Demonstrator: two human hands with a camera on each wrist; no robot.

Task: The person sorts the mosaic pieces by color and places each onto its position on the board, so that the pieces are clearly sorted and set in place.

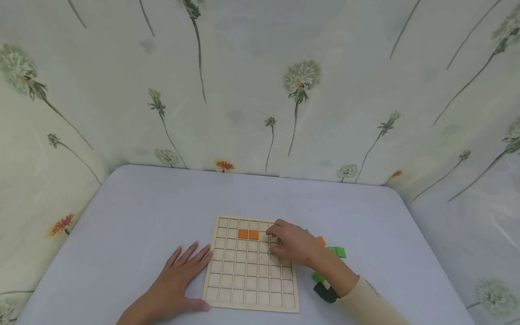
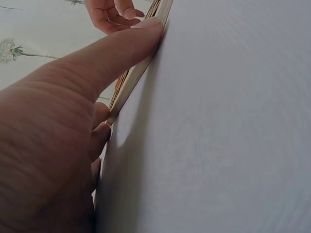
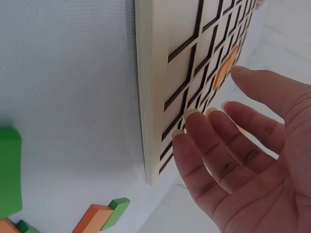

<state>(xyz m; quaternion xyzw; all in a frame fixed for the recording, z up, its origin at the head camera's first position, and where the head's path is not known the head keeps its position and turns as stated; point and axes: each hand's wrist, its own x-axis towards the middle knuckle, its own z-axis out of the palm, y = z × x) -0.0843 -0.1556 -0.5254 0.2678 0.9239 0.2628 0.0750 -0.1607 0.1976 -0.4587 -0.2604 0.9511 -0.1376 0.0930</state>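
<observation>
A wooden grid board (image 1: 240,283) lies flat on the table, its cells square and shallow. Two orange square tiles (image 1: 248,234) sit side by side in its second row from the far edge. At the board's left edge rests my left hand (image 1: 175,282), fingers spread, with fingertips and thumb touching the rim. The left wrist view shows the thumb (image 2: 116,53) along the board's side. My right hand (image 1: 293,243) hovers over the far right cells, fingers loosely bent and apart from the thumb, nothing between them. In the right wrist view, its palm (image 3: 272,194) is bare.
Right of the board lie several green tiles (image 1: 340,252) and an orange tile (image 1: 321,240), partly hidden by the right forearm. A black object (image 1: 325,293) shows beside the right wrist. A flower-patterned curtain (image 1: 243,90) stands behind the white table (image 1: 162,203).
</observation>
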